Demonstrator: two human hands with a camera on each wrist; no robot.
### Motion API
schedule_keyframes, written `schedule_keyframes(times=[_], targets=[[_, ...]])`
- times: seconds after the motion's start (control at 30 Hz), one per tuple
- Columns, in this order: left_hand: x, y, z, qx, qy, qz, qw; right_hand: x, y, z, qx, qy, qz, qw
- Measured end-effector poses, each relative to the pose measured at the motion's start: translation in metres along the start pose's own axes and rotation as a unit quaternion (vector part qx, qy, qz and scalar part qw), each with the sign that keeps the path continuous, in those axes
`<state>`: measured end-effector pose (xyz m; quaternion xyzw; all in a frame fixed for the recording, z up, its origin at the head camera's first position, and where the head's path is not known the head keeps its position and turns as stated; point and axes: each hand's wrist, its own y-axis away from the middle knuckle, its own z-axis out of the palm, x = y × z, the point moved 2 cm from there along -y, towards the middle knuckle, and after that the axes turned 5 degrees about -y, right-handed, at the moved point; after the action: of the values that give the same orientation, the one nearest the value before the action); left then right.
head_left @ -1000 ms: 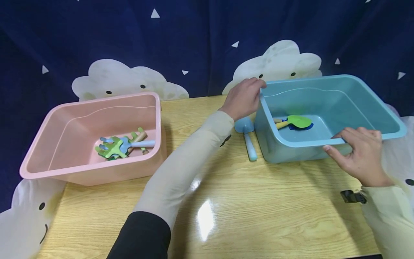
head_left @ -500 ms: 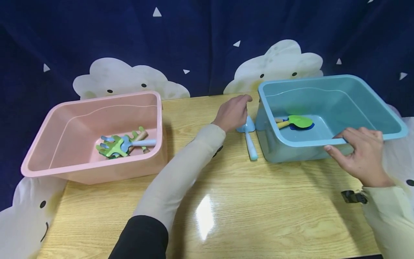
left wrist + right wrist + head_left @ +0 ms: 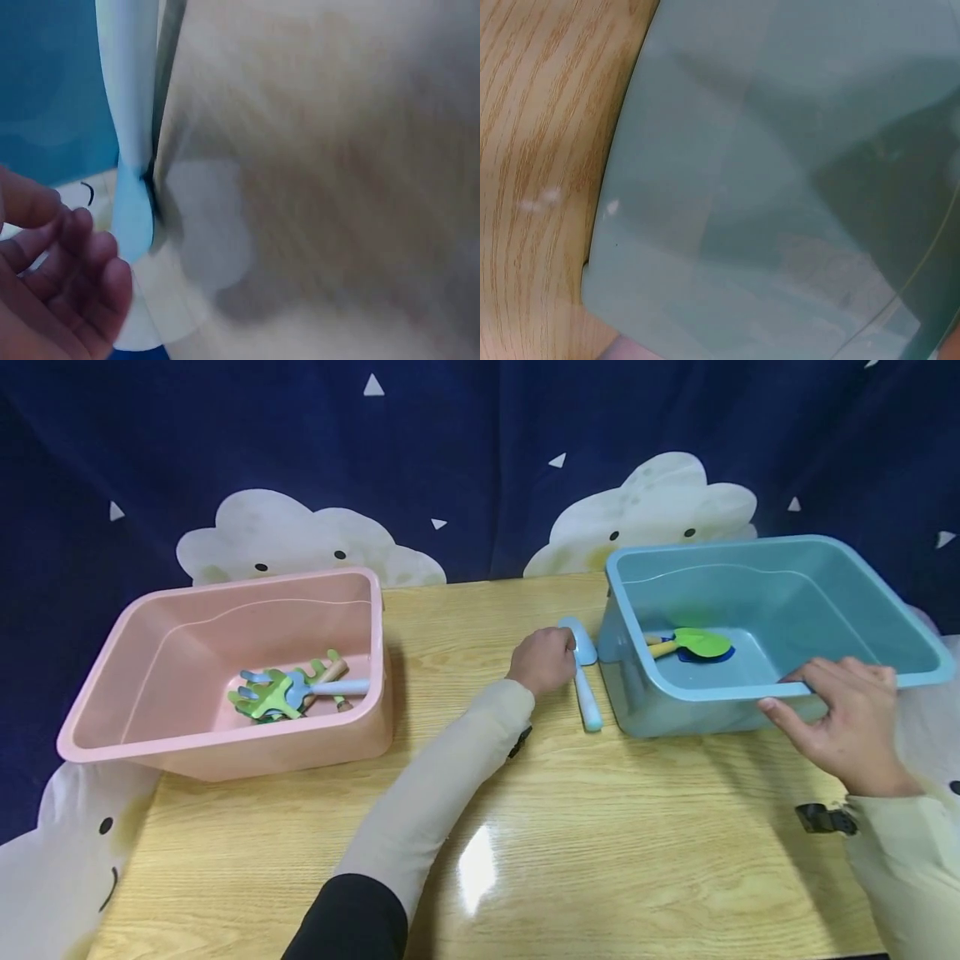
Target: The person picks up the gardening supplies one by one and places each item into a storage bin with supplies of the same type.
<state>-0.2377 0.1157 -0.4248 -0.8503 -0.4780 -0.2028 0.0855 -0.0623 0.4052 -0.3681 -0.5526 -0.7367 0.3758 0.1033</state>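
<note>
A small light blue toy shovel (image 3: 588, 700) lies on the table along the left side of a blue plastic bin (image 3: 720, 710). Beside its neck is my left hand (image 3: 543, 660), which overlaps the shovel in the head view. The left wrist view has that hand's fingers loosely curled and holding nothing, with the shovel (image 3: 127, 82) beyond them. My right hand (image 3: 851, 722) grips the bin's front rim, fingers over the edge and thumb outside. Mostly the bin's wall (image 3: 705, 150) fills the right wrist view. Inside the bin lie a green shovel (image 3: 702, 642) with a yellow handle and a dark blue piece.
At the left stands a pink bin (image 3: 217, 747) with several green and blue toy rakes and forks (image 3: 264, 695) in it. The wooden table (image 3: 600, 852) spans the front. Behind hangs a dark blue curtain (image 3: 465, 460) with white clouds.
My left hand has left the blue bin's back left corner and come down toward me to the light blue shovel. My right hand keeps its grip on the rim.
</note>
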Motion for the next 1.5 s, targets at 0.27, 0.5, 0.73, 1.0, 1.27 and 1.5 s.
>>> schedule_keyframes(times=[0.27,0.5,0.73,1.0,1.27,1.5], targets=[[0.007,0.011,0.02,-0.002,0.029,-0.098,0.9947,0.0,-0.001,0.001,0.012,-0.009,0.006,0.9999],[0.018,0.014,0.037,-0.009,0.032,-0.165,0.9858,-0.001,0.0,0.0,0.011,0.004,0.001,0.9999],[0.03,0.016,0.046,-0.027,0.049,-0.198,0.9787,-0.001,0.001,-0.002,-0.022,0.014,-0.008,0.9996],[0.023,0.015,0.046,-0.031,0.148,-0.225,0.9627,0.0,0.0,0.0,-0.002,0.006,-0.002,1.0],[0.017,0.017,0.045,-0.026,0.212,-0.244,0.9459,0.001,0.0,-0.001,-0.014,0.005,0.0,0.9999],[0.016,0.02,0.043,-0.018,0.299,-0.225,0.9271,0.0,0.001,-0.002,-0.013,0.002,-0.001,0.9999]])
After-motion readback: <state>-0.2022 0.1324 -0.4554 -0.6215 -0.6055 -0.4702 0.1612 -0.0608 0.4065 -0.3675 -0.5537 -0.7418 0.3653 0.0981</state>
